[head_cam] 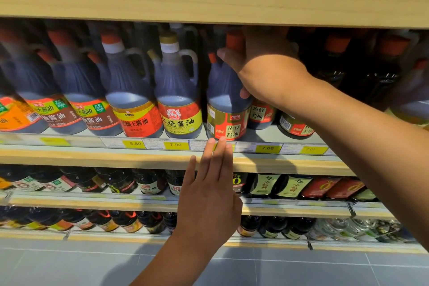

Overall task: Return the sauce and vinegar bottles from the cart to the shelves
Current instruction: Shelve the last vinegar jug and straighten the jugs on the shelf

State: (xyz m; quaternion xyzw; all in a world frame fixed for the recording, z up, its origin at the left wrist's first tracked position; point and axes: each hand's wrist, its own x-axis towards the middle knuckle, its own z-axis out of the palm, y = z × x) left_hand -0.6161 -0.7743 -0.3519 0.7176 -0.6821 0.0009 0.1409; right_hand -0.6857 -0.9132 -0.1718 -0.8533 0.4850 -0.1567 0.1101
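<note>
Soy sauce jug (220, 90) stands upright at the front of the shelf (116, 158), just beside a yellow-labelled jug (178, 100) on its left. A smaller red-labelled bottle (261, 112) sits further back on its right. Cart not in view.

Right hand (262, 69): wrapped round the jug's neck and shoulder from the right, one finger by the orange cap (234, 40), thumb low on the body. Left hand (209, 195): flat, fingers straight and together, holding nothing. Its tips are at the label's lower edge by the price rail (267, 148); touching or just short, cannot tell.

Risks (judgement):
- Base looks near the lip, so letting go before it is seated deeper could let it tip forward.
- Grip is high, so a push there may tilt the jug rather than slide it.
- Cap sits close under the upper board (209, 0), and a lift could knock it.
- Neighbours are tight, and a sideways nudge could rock them.

Appearance: dark liquid with the fill line showing above an olive-and-red label that faces out; translucent ribbed shoulder.
</note>
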